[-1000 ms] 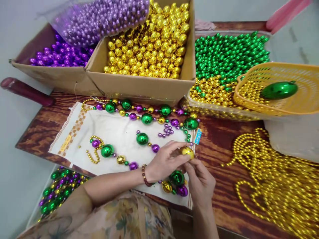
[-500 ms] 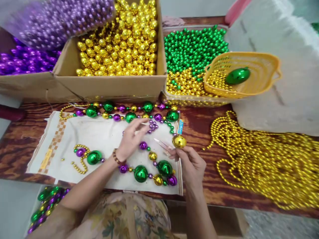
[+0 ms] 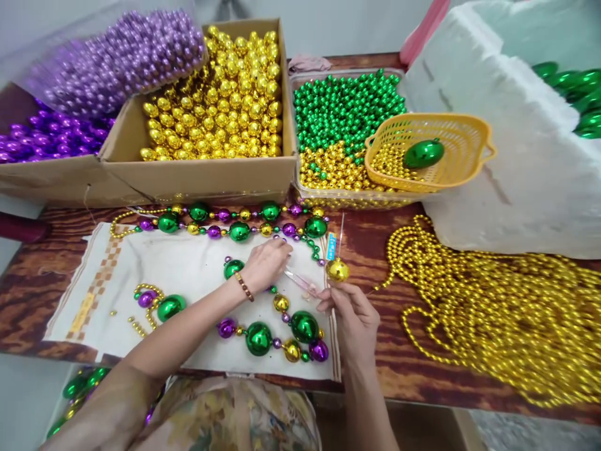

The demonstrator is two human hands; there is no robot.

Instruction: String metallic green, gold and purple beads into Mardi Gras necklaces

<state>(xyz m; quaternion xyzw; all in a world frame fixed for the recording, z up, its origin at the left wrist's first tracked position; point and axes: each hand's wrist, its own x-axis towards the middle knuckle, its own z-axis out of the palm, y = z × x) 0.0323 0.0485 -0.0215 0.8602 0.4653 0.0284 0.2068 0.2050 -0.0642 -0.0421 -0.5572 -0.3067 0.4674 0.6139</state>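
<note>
My right hand (image 3: 350, 313) pinches a thin needle that stands upright with a gold ball bead (image 3: 337, 270) threaded on it. My left hand (image 3: 265, 263), a bead bracelet on its wrist, reaches across the white cloth (image 3: 188, 263) with fingers curled over small purple beads near the cloth's upper right. A half-strung strand of green, purple and gold beads (image 3: 263, 335) lies on the cloth in front of me. A finished strand (image 3: 239, 228) stretches along the cloth's far edge.
Cardboard boxes of gold beads (image 3: 220, 100) and purple beads (image 3: 42, 134) stand behind the cloth. A clear tub (image 3: 347, 119) holds green and gold beads. An orange basket (image 3: 429, 153) holds a green ball. Gold bead strings (image 3: 493, 313) pile on the wooden table's right.
My left hand let go of the gold ball and reached forward to the small purple beads. My right hand keeps the gold ball up on the needle.
</note>
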